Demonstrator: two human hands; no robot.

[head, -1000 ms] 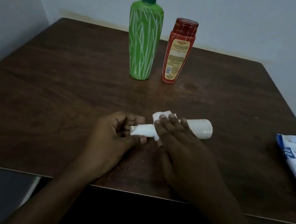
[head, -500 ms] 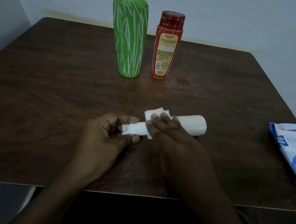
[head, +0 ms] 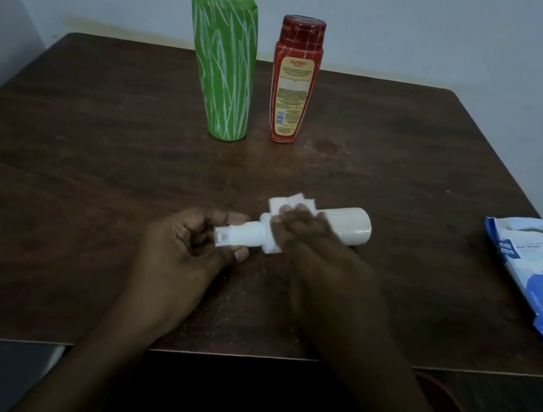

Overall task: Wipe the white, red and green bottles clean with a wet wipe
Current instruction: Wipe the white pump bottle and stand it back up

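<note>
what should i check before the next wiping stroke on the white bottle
1. White bottle steadied: left hand grips its pump end, bottle on its side: ok.
2. Wet wipe against the bottle under the right hand: ok.
3. Bottle's base end already clean: cannot tell.
4. Green bottle and red bottle upright, apart from both hands: ok.
5. Wipes pack on the table at the right edge, if a fresh wipe is needed: ok.
</note>
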